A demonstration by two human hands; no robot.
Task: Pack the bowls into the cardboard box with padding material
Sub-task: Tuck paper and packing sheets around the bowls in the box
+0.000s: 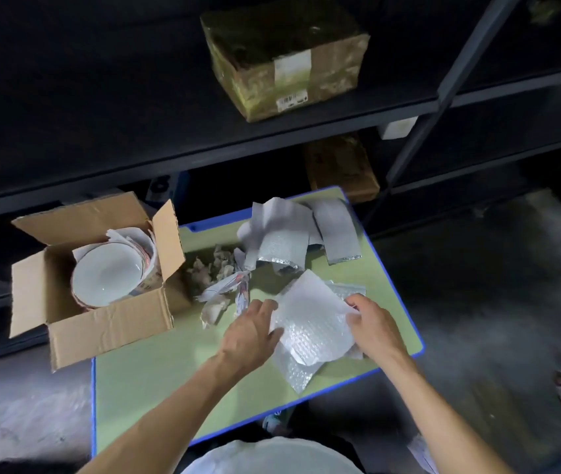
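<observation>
An open cardboard box (108,328) stands on the left edge of a green table (155,381). Inside it a white bowl (106,273) lies face up, with more bowls and white padding (125,234) behind it. A stack of bubble wrap sheets (313,323) lies on the table's right side. My left hand (251,333) grips the top sheet at its left edge. My right hand (371,325) holds the same sheet at its right edge. Another white bowl (272,456) shows at the bottom edge, close to my body.
Crumpled paper (217,278) lies between the box and the bubble wrap. Foil-backed foam sheets (303,234) are piled at the table's far end. Dark shelving (306,131) behind holds a closed cardboard box (285,56). Concrete floor surrounds the table.
</observation>
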